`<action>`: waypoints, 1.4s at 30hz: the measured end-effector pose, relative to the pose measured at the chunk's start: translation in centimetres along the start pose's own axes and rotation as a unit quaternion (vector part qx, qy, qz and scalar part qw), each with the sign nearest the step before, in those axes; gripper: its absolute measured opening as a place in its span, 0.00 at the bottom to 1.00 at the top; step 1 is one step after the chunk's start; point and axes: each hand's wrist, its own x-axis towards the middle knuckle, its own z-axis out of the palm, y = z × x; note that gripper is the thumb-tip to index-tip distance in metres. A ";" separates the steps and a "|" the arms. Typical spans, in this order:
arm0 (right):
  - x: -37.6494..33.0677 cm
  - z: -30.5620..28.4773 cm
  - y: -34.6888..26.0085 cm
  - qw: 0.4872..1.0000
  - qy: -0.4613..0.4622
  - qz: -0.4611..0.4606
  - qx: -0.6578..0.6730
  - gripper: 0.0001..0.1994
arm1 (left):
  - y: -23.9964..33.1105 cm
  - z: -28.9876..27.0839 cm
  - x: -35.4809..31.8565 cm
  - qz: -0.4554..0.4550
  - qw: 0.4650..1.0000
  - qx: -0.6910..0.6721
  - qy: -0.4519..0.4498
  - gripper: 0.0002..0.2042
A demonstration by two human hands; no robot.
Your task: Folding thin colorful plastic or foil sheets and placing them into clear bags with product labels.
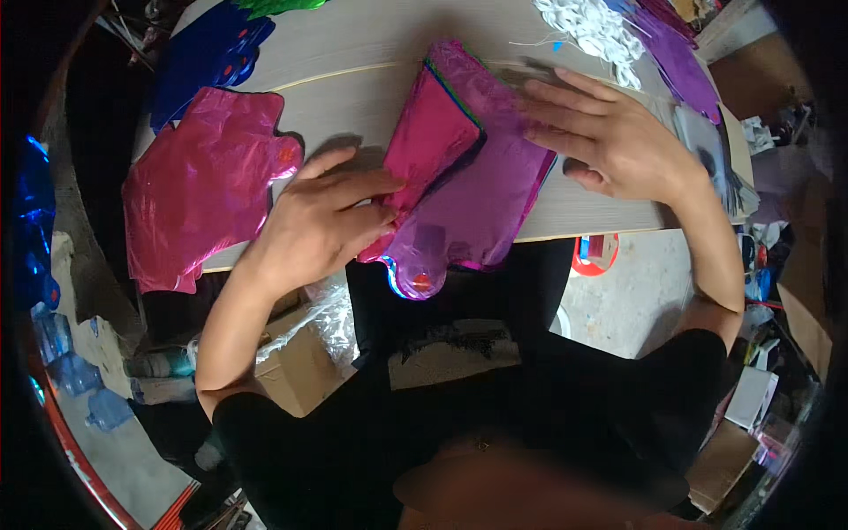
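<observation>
Two bare hands work over a pale wood-grain tabletop (pixel 371 97) that fills the upper middle of the view, its near edge running just above the person's black-clothed lap. On it, at the left, lies a flat stack of shiny pink foil balloons (pixel 199 185), uninflated and spread wide, partly overhanging the table's edge. Behind that, toward the far left corner, sits a dark blue foil balloon (pixel 208 62), also flat.

In the centre lies the stack of purple foil balloons (pixel 481 190) (several thin sheets, with blue and green edges showing along its upper side), tilted so its rounded neck hangs over the near edge. A magenta foil sheet (pixel 433 146) is folded over on top of this stack. The left hand (pixel 322 221) rests on the magenta sheet's lower left edge, fingers half curled and pressing it down, thumb stretched across. The right hand (pixel 601 132) lies open and flat, fingers spread, palm down on the stack's upper right part.

Further back on the right are more purple foil pieces (pixel 680 57) and a heap of white string (pixel 592 31).
</observation>
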 end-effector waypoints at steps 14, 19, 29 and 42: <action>1.0 3.3 -1.4 0.984 0.035 -0.083 -0.155 0.21 | 0.9 -0.7 2.2 0.027 0.998 0.044 -0.045 0.07; 2.4 4.0 -1.0 0.978 0.121 -0.098 -0.136 0.19 | 1.4 -0.9 2.2 0.035 0.996 0.069 -0.054 0.11; 3.9 1.1 -2.0 0.986 0.050 -0.148 0.057 0.14 | 1.2 -0.5 2.2 0.041 0.993 0.090 -0.071 0.14; 6.3 0.5 1.7 0.969 -0.072 -0.112 0.208 0.12 | 1.5 0.1 2.0 0.035 0.993 0.098 -0.057 0.12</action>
